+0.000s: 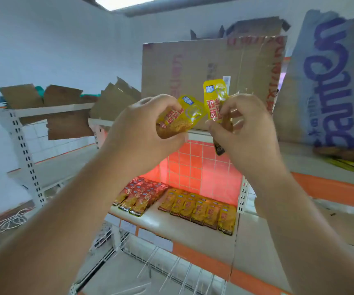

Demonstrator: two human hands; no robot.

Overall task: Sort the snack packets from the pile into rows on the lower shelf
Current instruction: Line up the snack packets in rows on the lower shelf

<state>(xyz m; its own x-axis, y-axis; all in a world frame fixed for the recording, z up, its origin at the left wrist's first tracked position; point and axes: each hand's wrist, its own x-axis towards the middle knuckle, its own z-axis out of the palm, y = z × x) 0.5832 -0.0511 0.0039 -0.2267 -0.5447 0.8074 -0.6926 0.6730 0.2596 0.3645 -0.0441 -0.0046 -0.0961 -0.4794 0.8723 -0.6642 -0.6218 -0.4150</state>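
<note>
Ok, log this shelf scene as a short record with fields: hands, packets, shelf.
Left hand: grips a yellow packet
Right hand: pinches a second packet, upright
Lower shelf: red row and yellow row, side by side
Behind hands: cardboard box

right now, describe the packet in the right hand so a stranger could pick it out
Find the big cardboard box at the centre; two hands are held up in front of it. In the grip of the right hand is a yellow snack packet standing upright, its top above the hand. The other yellow packet, held by the left hand, lies tilted and lower.
</note>
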